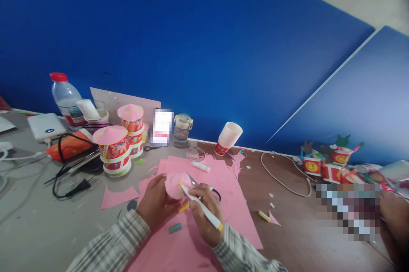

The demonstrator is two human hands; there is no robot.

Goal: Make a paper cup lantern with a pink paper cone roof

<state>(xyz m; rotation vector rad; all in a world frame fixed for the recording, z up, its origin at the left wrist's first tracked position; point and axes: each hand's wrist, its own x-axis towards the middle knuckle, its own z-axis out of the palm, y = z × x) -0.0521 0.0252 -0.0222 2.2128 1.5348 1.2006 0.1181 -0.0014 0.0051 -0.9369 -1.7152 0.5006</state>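
My left hand (156,199) is closed around a round pink paper piece (175,183), tilted up above pink paper sheets (236,216). Between the fingers of my right hand (207,212) is a white marker (207,210); its yellow tip touches the pink piece. Partly hidden behind that hand are scissors (216,195) with a dark handle; whether the hand also holds them I cannot tell. A yellow marker cap (184,207) shows under the hands, and a grey-green cap (175,228) lies on the pink paper. A glue stick (201,166) rests farther back.
Two stacked-cup towers with pink cone roofs (110,135) stand left, near a bottle (66,101) and black plug cable (79,186). Behind are a lidded jar (182,131) and leaning paper cups (228,137). Decorated red cups (312,165) and another person's arm (394,216) are right.
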